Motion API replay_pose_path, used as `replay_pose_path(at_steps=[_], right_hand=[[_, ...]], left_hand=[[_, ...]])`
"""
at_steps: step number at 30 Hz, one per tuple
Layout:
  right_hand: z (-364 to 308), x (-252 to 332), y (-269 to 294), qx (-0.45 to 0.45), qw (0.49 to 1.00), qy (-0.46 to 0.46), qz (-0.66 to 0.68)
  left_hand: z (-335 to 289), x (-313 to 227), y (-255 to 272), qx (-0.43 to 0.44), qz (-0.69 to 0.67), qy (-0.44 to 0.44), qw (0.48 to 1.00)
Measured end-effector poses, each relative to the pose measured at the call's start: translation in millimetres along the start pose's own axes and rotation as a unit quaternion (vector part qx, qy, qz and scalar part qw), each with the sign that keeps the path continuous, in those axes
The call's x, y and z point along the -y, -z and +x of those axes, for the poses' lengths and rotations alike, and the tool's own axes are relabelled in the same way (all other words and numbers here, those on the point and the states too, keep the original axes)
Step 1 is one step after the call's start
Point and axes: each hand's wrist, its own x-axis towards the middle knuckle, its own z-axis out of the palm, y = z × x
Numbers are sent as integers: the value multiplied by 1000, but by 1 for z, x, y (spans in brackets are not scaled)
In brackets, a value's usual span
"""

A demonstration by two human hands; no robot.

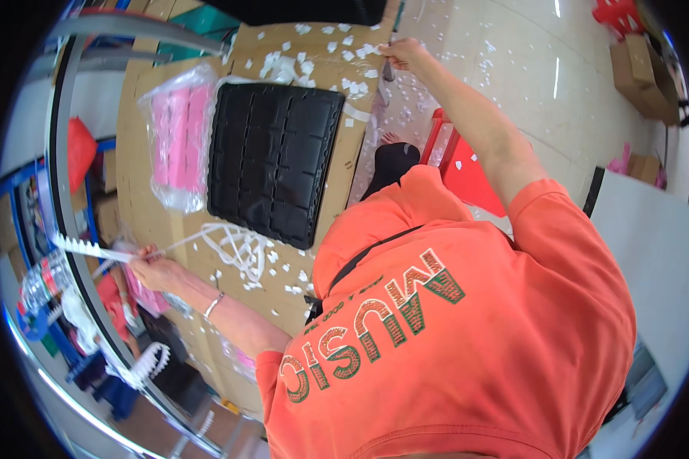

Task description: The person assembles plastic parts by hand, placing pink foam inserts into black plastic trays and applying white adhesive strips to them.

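Fingers [140, 263] of the left hand [156, 274] pinch a white strip [112, 253], the right hand [407, 55] (fingers' hold: cannot tell) at the counter's [135, 157] far right.

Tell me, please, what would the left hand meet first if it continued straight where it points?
Probably the metal frame post beyond the left hand, though the depth is unclear.

White strip [246, 260], loosely tangled
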Motion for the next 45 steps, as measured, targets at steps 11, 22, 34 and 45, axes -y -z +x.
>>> replay_pose_path(at_steps=[11,22,34,45], right_hand=[[-5,3,15,93,995,-25,-20],[10,26,40,224,966,-96,-86],[29,23,47,261,959,-83,-78],[25,41,60,226,867,33,-443]], left_hand=[[-10,-20,20,-29,40,-3,999],[-37,-28,8,-95,64,3,993],[-45,-40,-18,-93,169,19,981],[-56,-34,-8,-94,37,98,990]])
